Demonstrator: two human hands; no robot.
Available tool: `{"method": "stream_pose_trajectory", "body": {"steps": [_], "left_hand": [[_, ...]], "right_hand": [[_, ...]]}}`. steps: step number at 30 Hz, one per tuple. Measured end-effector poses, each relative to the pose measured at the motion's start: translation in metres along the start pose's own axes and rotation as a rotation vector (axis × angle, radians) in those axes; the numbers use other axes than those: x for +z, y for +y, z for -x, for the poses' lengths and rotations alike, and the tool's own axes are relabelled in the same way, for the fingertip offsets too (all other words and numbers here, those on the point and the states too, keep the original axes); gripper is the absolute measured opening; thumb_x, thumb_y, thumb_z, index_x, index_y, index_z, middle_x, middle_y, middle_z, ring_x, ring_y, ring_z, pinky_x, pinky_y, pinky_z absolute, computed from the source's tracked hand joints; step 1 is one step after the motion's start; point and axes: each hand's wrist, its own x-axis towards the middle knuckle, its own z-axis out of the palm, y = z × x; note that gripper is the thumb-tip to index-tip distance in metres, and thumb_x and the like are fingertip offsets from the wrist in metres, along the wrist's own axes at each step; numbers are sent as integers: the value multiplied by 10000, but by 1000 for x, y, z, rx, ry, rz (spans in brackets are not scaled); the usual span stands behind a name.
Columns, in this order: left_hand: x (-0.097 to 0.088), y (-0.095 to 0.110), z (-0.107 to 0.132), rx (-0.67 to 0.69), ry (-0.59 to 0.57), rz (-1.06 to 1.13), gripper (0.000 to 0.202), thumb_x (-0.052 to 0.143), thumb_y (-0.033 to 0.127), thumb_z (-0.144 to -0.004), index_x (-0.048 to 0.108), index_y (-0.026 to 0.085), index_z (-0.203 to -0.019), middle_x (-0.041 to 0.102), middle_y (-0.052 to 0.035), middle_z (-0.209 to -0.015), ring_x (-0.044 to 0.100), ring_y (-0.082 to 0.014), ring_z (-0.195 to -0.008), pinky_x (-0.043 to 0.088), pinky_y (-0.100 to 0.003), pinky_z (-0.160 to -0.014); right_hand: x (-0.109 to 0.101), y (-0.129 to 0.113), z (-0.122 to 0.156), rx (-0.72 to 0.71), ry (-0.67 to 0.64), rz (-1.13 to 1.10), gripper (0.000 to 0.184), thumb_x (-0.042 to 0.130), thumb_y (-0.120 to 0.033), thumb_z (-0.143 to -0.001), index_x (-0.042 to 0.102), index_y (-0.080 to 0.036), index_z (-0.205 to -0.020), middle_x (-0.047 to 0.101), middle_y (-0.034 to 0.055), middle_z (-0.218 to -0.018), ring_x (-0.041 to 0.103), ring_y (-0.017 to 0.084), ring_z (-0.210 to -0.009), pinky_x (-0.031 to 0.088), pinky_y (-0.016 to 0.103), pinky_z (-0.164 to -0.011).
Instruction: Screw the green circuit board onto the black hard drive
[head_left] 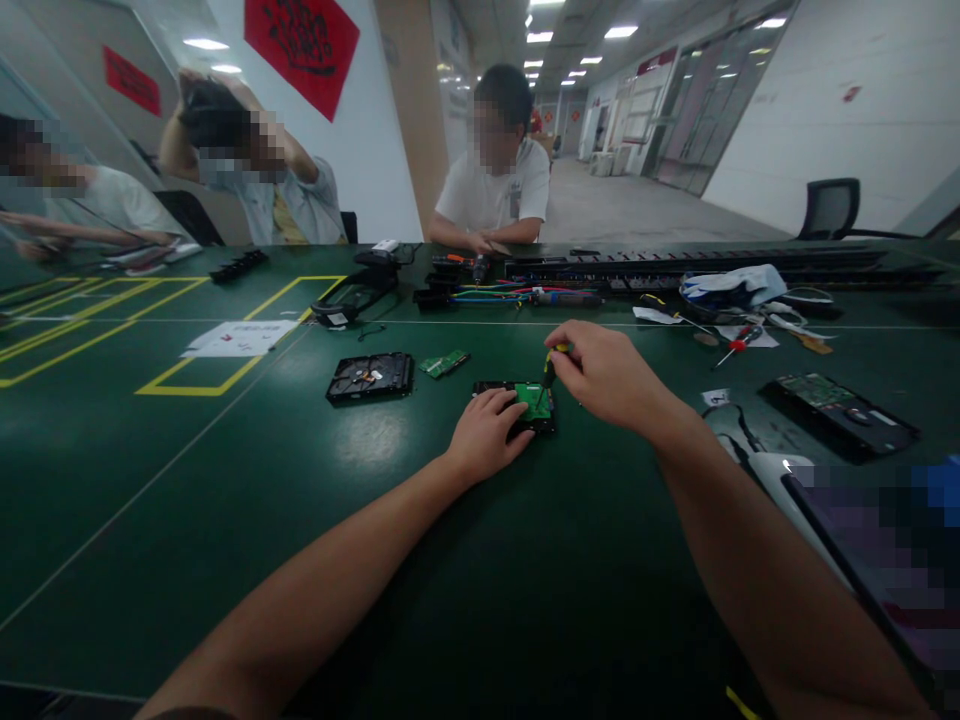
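Note:
A hard drive (553, 424) lies on the table with its green circuit board (534, 398) facing up. Across its left part lies my left hand (484, 432), fingers over the top and thumb along the near edge, holding it against the table. My right hand (600, 372) is closed around the yellow-and-black handle of a screwdriver (549, 372). The screwdriver stands nearly upright, its tip down at the circuit board. To the left are another hard drive (371, 378), without a visible green board, and a loose green circuit board (445, 364).
A third hard drive (840, 412) lies at right, behind a tablet-like device (862, 540). Cables (517, 296), a red-handled screwdriver (739, 345) and a cloth bundle (735, 288) lie farther back. A paper sheet (240, 338) lies left. Several people sit across the table.

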Motion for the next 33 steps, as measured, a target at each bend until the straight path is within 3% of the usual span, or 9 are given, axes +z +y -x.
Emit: {"method": "stream_pose_trajectory", "body": {"steps": [4, 10, 13, 18, 30, 33], "left_hand": [[-1, 0, 0, 0, -2, 4, 443, 706, 453, -989, 701, 233, -1374, 654, -127, -1448, 554, -355, -1399, 477, -576, -1181], [0, 0, 0, -2, -4, 9, 448, 713, 453, -985, 697, 243, -1380, 651, -122, -1449, 548, -352, -1402, 475, -581, -1179], [1, 0, 0, -4, -5, 11, 451, 715, 459, -984, 699, 239, -1378, 650, -122, -1447, 547, -349, -1401, 475, -574, -1183], [1, -1, 0, -3, -1, 11, 450, 710, 458, -986, 700, 235, -1377, 647, -120, -1455, 549, -352, -1400, 476, -575, -1181], [-1, 1, 0, -6, -8, -1, 452, 700, 459, -992, 698, 222, -1377, 652, -130, -1452, 547, -352, -1404, 470, -576, -1188], [-1, 1, 0, -8, -8, 2, 450, 710, 455, -986, 696, 240, -1381, 647, -126, -1460, 546, -353, -1406, 473, -582, -1183]], "right_hand": [[0, 0, 0, -63, 13, -4, 181, 534, -179, -982, 708, -190, -1031, 726, 112, -1053, 656, 259, -976, 492, 405, -910], [-2, -2, -1, -74, -4, -39, 181, 543, -214, -1008, 721, -222, -980, 678, 75, -974, 626, 228, -900, 489, 385, -861], [-2, -1, -1, -86, -26, -42, 169, 554, -200, -1002, 721, -221, -1000, 712, 85, -1012, 643, 248, -964, 490, 408, -916], [1, 2, 0, -78, -17, -25, 255, 536, -146, -976, 679, -175, -1184, 718, 144, -1210, 651, 284, -1108, 489, 443, -1014], [0, -1, 1, -122, -37, -38, 205, 513, -186, -1024, 711, -219, -1063, 705, 94, -1043, 649, 249, -986, 500, 407, -939], [1, 1, 0, -136, -42, -47, 238, 490, -150, -1010, 707, -212, -1085, 735, 106, -1107, 665, 266, -1051, 498, 423, -973]]}}
